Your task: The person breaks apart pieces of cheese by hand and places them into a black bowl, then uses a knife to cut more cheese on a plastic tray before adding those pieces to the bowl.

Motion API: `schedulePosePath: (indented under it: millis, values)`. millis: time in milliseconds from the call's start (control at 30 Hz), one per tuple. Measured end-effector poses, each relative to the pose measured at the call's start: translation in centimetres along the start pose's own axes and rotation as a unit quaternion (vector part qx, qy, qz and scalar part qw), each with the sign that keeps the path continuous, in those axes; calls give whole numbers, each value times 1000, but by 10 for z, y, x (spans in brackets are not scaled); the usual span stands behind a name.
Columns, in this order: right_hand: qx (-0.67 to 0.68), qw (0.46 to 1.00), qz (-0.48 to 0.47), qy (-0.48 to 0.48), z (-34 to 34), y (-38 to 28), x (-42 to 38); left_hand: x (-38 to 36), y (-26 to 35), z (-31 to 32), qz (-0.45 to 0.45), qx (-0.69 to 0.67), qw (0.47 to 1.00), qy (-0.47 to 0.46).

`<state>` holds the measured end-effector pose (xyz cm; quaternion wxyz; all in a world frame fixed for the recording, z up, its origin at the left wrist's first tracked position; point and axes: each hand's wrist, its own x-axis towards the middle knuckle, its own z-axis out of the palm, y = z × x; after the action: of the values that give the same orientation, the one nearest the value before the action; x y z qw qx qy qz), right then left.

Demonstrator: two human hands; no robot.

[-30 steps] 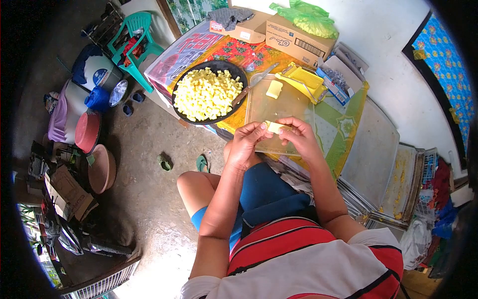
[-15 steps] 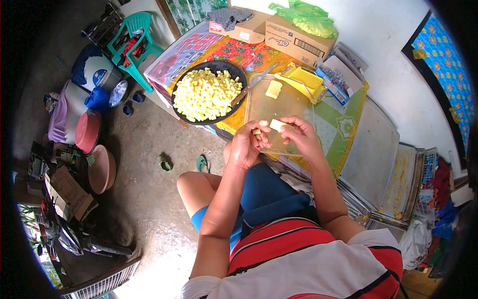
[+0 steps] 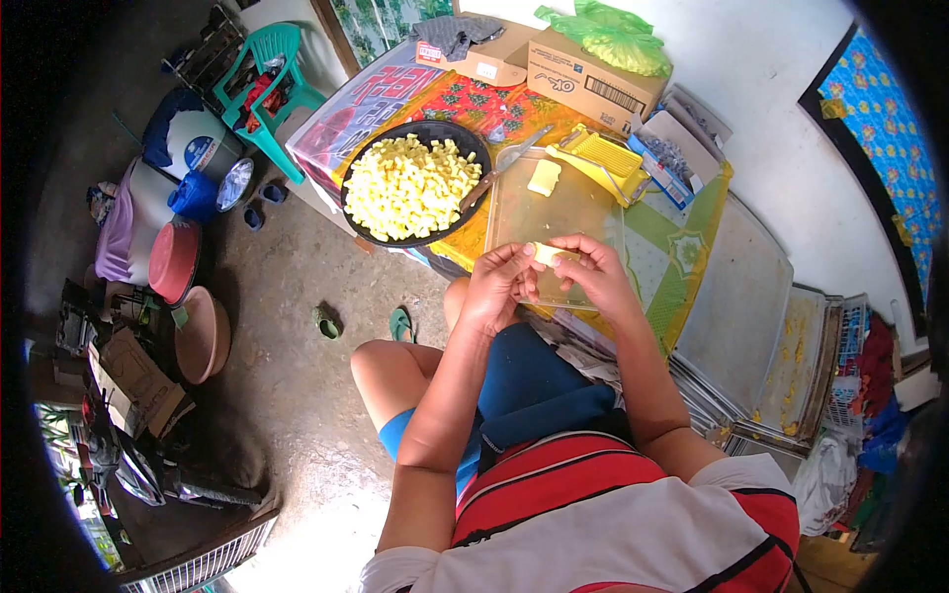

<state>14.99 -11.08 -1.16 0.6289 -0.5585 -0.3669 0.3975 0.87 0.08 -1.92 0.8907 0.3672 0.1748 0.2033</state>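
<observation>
A pale yellow piece of what looks like dough [image 3: 547, 254] is pinched between my two hands, above the near edge of a clear board [image 3: 559, 217]. My left hand [image 3: 499, 285] grips its left end, fingers curled. My right hand [image 3: 595, 275] has thumb and fingers closed on the right end. Farther up the board lies a flat yellow slab [image 3: 544, 177]. A knife [image 3: 506, 166] rests across the rim of a round black tray [image 3: 348, 201] heaped with small yellow dough cubes [image 3: 410, 188]. Beyond the board sits a yellow ridged plastic board [image 3: 601, 161].
Cardboard boxes [image 3: 591, 84] with a green plastic bag [image 3: 608, 38] stand at the table's back. A small open box [image 3: 682, 158] is at the right. Metal trays [image 3: 727, 296] lean beside the table. Basins [image 3: 203, 336] and a green chair [image 3: 272, 49] are to the left.
My left hand has moved right and up, and its thumb and fingers have closed on the left end of the dough piece. My right hand has barely moved.
</observation>
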Motion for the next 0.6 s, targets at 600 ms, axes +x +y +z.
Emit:
schedulePosePath:
  millis: [600]
  values:
    - [26,999,2,23,3,-7,0,-2,5,7,10,-54,998,43]
